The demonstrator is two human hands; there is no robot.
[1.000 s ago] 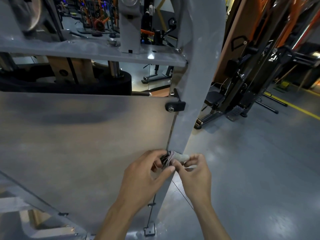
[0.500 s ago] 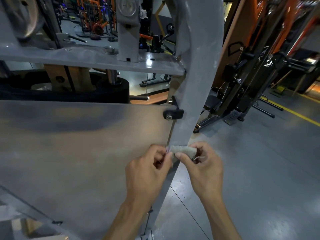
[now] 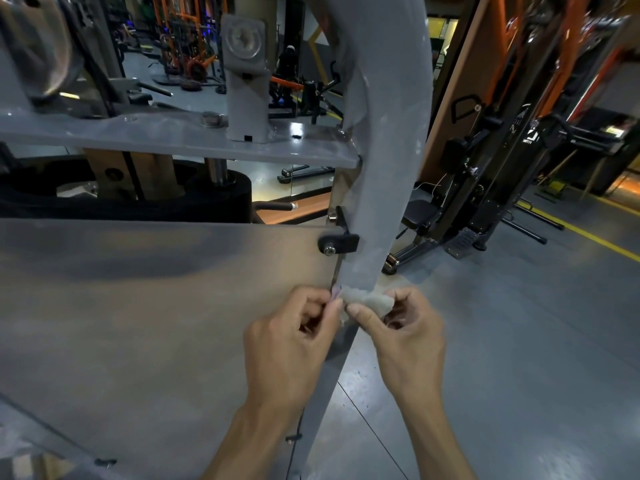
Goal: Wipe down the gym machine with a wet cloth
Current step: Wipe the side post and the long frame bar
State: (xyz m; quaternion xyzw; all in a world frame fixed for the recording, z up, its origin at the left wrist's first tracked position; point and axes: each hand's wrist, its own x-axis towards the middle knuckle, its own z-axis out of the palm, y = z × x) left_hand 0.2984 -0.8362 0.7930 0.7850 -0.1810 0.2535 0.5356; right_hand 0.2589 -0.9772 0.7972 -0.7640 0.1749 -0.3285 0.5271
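A small pale grey cloth (image 3: 367,301) is wrapped across the front of the gym machine's grey slanted upright post (image 3: 381,168). My left hand (image 3: 294,337) pinches the cloth's left end at the gap between the post and the metal side panel (image 3: 156,306). My right hand (image 3: 408,334) grips the cloth's right end, with the thumb on top. Both hands sit just below a black bracket with a bolt (image 3: 337,242).
A grey crossbeam (image 3: 173,136) with a pulley housing (image 3: 246,88) runs above the panel. Black weight stack (image 3: 138,199) sits behind. A black cable machine (image 3: 485,188) stands to the right on grey floor (image 3: 519,341) with a yellow line (image 3: 602,240).
Both hands and the cloth have slid upward along the post toward the black bracket. The cloth now spans the post's front, more spread out than a second ago.
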